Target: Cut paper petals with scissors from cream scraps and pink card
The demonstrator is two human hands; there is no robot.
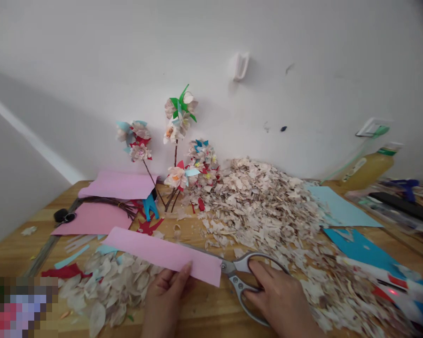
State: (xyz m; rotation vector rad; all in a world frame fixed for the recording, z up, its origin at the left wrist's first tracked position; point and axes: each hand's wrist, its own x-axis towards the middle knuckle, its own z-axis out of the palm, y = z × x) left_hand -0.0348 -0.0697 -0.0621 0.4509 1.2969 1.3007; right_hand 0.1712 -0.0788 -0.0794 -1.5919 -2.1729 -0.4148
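My left hand pinches the lower edge of a long strip of pink paper, thumb on top and fingers beneath. In my right hand is a pair of metal scissors, with fingers and thumb through the handle loops, which stand apart. The scissors' pivot is at the strip's right end, and the blades run along its upper edge, mostly hidden behind it. Under and left of my left hand lies a pile of pale, translucent petal-like pieces. A red paper scrap lies beside that pile.
A large heap of dry whitish flakes covers the table's middle and right. Handmade flowers on twigs stand by the wall. Pink sheets with thin twigs lie at left; light blue paper, blue paper and a yellow bottle at right.
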